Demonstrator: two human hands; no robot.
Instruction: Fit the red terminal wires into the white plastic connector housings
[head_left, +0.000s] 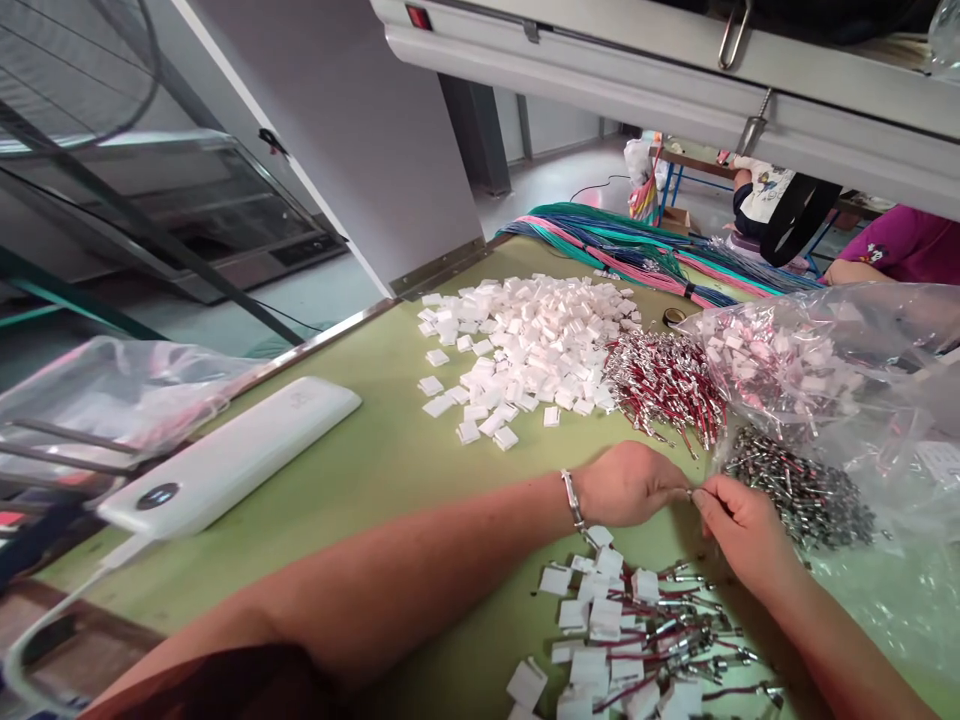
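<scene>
My left hand (628, 484), a bracelet on its wrist, is closed in a pinch. Its fingertips meet those of my right hand (744, 520), also pinched. A tiny metallic bit shows between them, too small to name. Just beyond lies a heap of short red wires with metal terminals (667, 385), beside a big pile of white plastic connector housings (540, 335). To the right of my right hand is a mound of small dark metal parts (802, 490). Below my hands, white housings with wires attached (637, 625) lie in a loose group.
A white power bank (240, 450) with a cable lies on the left of the green table (375, 500). Clear plastic bags (900, 400) cover the right side. Bundled coloured cables (615, 245) lie at the back. An overhead shelf (637, 70) crosses above; other people sit beyond.
</scene>
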